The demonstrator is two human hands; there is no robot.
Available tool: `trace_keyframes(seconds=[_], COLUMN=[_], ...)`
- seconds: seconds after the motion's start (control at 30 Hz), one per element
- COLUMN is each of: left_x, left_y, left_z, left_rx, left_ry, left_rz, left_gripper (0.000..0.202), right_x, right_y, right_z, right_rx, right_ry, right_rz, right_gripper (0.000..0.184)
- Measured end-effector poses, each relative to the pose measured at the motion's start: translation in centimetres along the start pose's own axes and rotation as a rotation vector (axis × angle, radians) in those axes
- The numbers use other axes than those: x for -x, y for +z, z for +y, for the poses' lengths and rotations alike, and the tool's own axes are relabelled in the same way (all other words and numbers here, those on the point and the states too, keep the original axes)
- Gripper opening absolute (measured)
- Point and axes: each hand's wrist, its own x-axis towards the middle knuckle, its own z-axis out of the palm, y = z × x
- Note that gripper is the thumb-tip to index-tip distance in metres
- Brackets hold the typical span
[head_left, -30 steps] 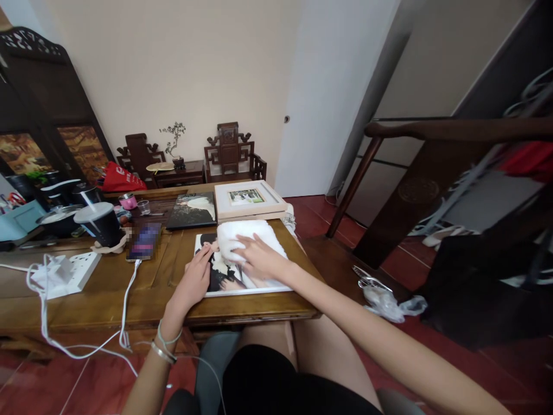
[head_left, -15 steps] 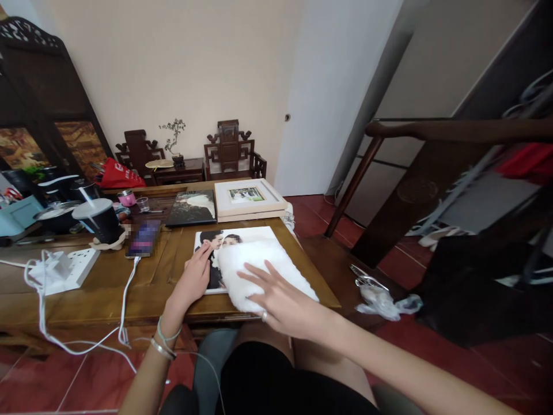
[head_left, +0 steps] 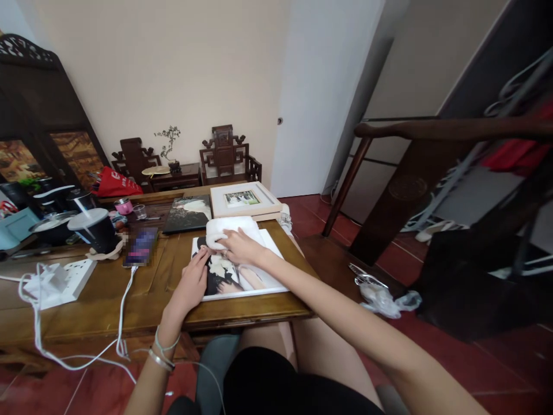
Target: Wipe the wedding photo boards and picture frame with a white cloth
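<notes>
A glossy photo print (head_left: 242,275) lies flat near the front edge of the wooden table (head_left: 103,288). My right hand (head_left: 239,246) presses flat on a white cloth (head_left: 224,229) bunched at the print's far edge, fingers spread over it. My left hand (head_left: 192,281) rests open on the print's left side, holding it down. A dark photo print (head_left: 188,212) and a white framed photo (head_left: 242,199) lie just beyond on the table.
A phone (head_left: 140,246) with a white cable, a power strip (head_left: 64,276), a black lidded cup (head_left: 93,227) and pots sit at the left. A dark wooden chair (head_left: 389,190) stands to the right, with a crumpled plastic bag (head_left: 384,300) on the red floor.
My right hand has pushed the white cloth from the print's near edge back up to its far edge. My left hand has stayed on the print's left side.
</notes>
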Motion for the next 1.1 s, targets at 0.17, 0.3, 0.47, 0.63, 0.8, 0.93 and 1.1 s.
trace_keyframes(seconds=[0.17,0.3,0.47,0.63,0.8,0.93,1.1], left_x=[0.1,0.3,0.3,0.3,0.4,0.2,0.2], left_y=[0.2,0.2,0.0,0.0,0.0,-0.7,-1.4], left_z=[0.0,0.2,0.8,0.9,0.8,1.2,2.1], left_rx=[0.006,0.013,0.004,-0.009,0.068,0.243,0.332], left_ry=[-0.018,-0.012,-0.041,-0.044,-0.035,-0.076,-0.116], left_rz=[0.009,0.021,0.003,-0.026,0.032,0.246,0.347], left_gripper=[0.046,0.046,0.047,0.048,0.045,0.049,0.054], right_x=[3.0,8.5,12.9,10.8,5.6,4.4,8.1], right_y=[0.2,-0.2,-0.6,-0.4,0.1,0.5,-0.2], right_z=[-1.8,-4.6,-6.1,-4.1,-3.3,-5.3,-7.2], right_rx=[-0.017,-0.056,-0.109,-0.099,-0.051,-0.069,-0.193], right_ry=[-0.071,-0.136,-0.146,-0.044,0.055,-0.029,-0.265], right_rz=[0.02,-0.023,-0.086,-0.058,0.017,0.019,-0.02], right_gripper=[0.037,0.034,0.037,0.037,0.038,0.034,0.031])
